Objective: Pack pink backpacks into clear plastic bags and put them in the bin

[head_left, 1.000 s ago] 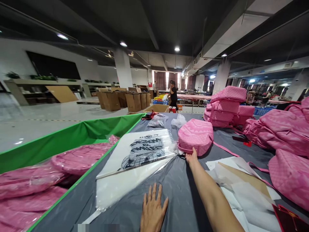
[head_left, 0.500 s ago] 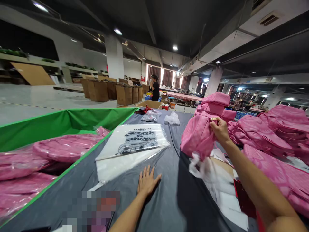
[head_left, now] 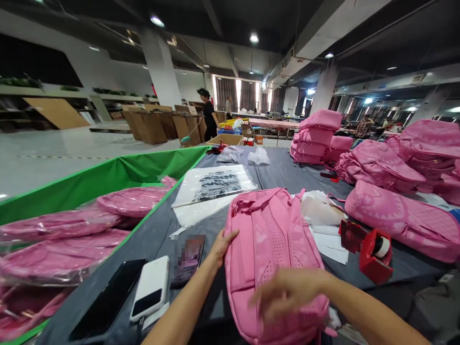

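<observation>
A pink backpack (head_left: 247,249) lies on the dark cloth in front of me, strap side up, its top end pointing away. My left hand (head_left: 220,247) grips its left edge, the thumb over the front and the other fingers largely hidden. Over the bag's lower right part is my right hand (head_left: 283,292), blurred by motion; whether it touches the fabric I cannot tell. Beyond the bag to the left sits a stack of printed white plastic bags (head_left: 215,187). White paper sheets (head_left: 327,244) lie against its right side.
Bagged pink backpacks fill a green-lined bin (head_left: 143,165) at left. A white power bank (head_left: 151,287) and dark phones (head_left: 111,297) lie near my left arm. A red tape dispenser (head_left: 375,256) and more pink backpacks (head_left: 406,215) are at right. A person (head_left: 209,115) stands beyond the table.
The pink backpack has come from the right to lie flat before me. My left hand has gone from the cloth to its edge; my right hand has come down and nearer.
</observation>
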Action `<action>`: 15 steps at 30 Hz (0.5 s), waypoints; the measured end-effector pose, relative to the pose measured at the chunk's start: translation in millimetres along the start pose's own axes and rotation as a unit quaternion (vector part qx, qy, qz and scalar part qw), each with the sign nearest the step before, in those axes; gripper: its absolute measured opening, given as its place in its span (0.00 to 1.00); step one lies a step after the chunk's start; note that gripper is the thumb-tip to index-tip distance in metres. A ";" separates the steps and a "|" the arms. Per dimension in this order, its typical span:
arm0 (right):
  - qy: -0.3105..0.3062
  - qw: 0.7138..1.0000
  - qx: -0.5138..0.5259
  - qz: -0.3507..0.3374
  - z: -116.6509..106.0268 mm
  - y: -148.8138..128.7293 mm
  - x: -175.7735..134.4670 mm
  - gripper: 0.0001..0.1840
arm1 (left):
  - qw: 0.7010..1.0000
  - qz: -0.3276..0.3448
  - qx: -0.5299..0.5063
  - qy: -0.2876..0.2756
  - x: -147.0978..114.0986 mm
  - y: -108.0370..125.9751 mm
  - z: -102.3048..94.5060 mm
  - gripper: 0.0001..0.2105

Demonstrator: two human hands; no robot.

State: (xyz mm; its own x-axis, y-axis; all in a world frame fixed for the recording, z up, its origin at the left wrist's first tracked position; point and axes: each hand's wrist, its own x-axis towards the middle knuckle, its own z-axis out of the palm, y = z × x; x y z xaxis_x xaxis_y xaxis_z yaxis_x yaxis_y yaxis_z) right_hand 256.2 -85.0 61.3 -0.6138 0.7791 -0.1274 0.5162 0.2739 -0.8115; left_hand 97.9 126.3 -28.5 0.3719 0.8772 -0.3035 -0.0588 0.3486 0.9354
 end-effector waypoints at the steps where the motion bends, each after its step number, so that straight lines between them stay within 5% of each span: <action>1: 0.113 0.994 -0.008 0.013 -14.7 7.7 4.5 0.17 | 1.000 0.007 0.013 0.009 -1.0 -3.5 -2.4 0.38; 3: 0.286 0.952 -0.083 0.068 -34.7 24.8 12.4 0.23 | 0.998 0.037 0.039 0.020 1.5 -5.0 -3.5 0.35; 4: 0.313 0.936 -0.126 0.098 -36.8 33.6 16.3 0.26 | 0.997 0.054 0.054 0.023 3.9 -3.5 -2.6 0.32; 9: 0.264 0.934 -0.180 0.162 13.9 60.1 36.7 0.37 | 0.977 0.125 0.148 0.089 4.4 7.1 -1.2 0.26; 11: 0.272 0.931 -0.175 0.167 34.1 60.6 45.6 0.39 | 0.941 0.206 0.247 0.106 -3.3 8.6 0.6 0.23; 14: 0.347 0.917 -0.120 0.157 41.3 60.4 61.1 0.36 | 0.847 0.317 0.425 0.041 -10.9 13.6 18.4 0.13; 15: 0.389 0.907 -0.074 0.145 38.7 61.4 66.2 0.34 | 0.839 0.319 0.440 0.027 -9.5 17.4 28.2 0.12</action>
State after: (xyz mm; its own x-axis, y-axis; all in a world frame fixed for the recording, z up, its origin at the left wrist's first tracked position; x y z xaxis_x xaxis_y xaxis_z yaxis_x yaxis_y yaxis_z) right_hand 224.2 -38.3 -19.1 0.1378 0.9769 0.1634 0.6981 0.0213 -0.7157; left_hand 119.4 114.7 -4.3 0.4812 0.8148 0.3235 0.4863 -0.5551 0.6748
